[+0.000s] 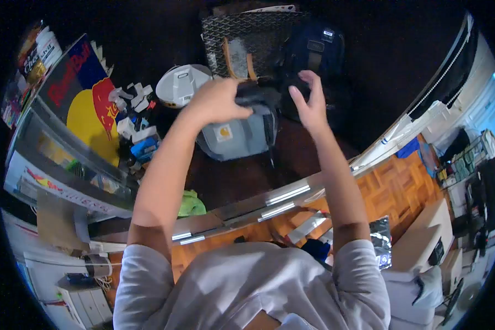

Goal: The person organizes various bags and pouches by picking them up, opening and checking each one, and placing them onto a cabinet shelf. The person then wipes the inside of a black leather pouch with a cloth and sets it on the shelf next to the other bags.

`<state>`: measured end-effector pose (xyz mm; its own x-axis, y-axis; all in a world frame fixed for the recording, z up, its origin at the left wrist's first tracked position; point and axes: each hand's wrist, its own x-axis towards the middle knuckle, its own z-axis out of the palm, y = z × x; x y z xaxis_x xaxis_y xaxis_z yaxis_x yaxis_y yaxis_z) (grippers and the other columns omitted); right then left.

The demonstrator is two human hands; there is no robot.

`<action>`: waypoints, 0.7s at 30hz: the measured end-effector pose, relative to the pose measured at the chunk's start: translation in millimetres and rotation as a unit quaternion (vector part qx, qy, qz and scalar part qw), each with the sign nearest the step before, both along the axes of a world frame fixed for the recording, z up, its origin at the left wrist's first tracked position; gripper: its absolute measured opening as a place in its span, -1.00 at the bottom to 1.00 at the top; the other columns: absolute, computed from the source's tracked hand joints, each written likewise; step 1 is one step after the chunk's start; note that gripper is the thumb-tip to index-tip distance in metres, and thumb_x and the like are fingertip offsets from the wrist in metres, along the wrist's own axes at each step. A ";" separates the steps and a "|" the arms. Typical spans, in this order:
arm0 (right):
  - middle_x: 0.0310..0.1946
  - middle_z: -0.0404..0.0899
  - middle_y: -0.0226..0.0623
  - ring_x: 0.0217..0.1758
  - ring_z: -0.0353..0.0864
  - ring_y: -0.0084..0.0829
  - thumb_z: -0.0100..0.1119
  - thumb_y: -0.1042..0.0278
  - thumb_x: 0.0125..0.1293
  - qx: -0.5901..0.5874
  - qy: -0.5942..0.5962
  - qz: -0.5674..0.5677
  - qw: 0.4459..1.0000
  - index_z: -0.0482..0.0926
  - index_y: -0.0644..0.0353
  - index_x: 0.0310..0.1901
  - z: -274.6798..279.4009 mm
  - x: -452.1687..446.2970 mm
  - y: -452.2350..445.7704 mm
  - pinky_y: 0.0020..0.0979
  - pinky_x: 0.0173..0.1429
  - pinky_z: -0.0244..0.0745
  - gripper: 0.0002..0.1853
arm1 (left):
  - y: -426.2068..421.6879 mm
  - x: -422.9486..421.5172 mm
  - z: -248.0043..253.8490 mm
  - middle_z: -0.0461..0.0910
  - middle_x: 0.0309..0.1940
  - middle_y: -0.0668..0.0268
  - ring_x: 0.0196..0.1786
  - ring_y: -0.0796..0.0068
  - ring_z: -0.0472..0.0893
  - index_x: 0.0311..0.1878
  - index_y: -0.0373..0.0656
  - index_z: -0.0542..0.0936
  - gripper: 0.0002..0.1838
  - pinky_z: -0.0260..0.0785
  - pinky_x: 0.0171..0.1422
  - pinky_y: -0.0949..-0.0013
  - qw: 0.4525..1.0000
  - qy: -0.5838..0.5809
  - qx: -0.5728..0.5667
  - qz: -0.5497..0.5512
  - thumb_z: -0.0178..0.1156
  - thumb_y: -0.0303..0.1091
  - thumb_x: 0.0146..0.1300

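A grey bag [236, 137] with a small square label and a black top lies on the dark shelf surface [297, 159]. My left hand [220, 102] is closed on the bag's black upper part, thumb toward the right. To the right of the bag, my right hand [312, 104] is raised with thumb and fingers apart, holding nothing. Just behind it stands a dark backpack [315, 49]. A patterned tote bag [247, 36] with tan handles is behind the grey bag, and a white helmet-like object [182, 84] lies beside my left hand.
A Red Bull display fridge [88, 110] stands at the left, with small items [140, 121] beside it. Green cloth [191, 203] lies near the surface's front edge. Below are a wooden floor [399, 184] and, at the right, a beige box [421, 236].
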<state>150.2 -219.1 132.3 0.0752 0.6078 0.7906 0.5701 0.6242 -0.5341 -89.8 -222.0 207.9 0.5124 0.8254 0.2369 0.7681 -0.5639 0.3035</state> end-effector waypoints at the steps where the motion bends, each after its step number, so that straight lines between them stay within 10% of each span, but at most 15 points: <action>1: 0.06 0.40 -0.04 0.17 0.35 -0.08 0.26 -0.08 0.04 -0.055 -0.038 -0.087 0.994 0.31 0.25 0.13 -0.6 12.7 14.0 -0.11 0.29 0.16 -0.28 | 12.3 -1.8 4.4 0.63 -0.36 0.08 -0.22 0.08 0.61 -0.08 -0.12 0.58 -0.45 0.42 -0.08 0.22 0.999 -0.014 0.040 0.016 0.34 -0.10 -0.23; 8: 0.12 0.39 -0.19 0.24 0.29 -0.13 0.39 -0.10 -0.15 -0.144 -0.384 -0.242 0.879 0.32 0.04 0.19 -12.4 76.1 49.4 0.13 0.36 -0.13 -0.17 | 92.1 18.7 -0.4 0.63 -0.28 0.04 -0.17 0.09 0.61 -0.14 -0.16 0.60 -0.49 0.45 -0.07 0.16 0.989 0.024 0.077 0.125 0.29 -0.09 -0.21; 21: -0.07 0.49 -0.23 0.10 0.38 -0.16 0.37 0.30 -0.09 -0.140 -0.375 -0.186 0.897 0.41 -0.01 0.07 -13.2 100.0 38.7 -0.06 0.31 0.04 -0.41 | 179.2 88.1 -27.8 0.59 -0.16 -0.01 -0.05 0.05 0.56 -0.03 -0.18 0.55 -0.37 0.37 0.04 0.16 1.000 0.024 0.019 -0.001 0.35 -0.07 -0.23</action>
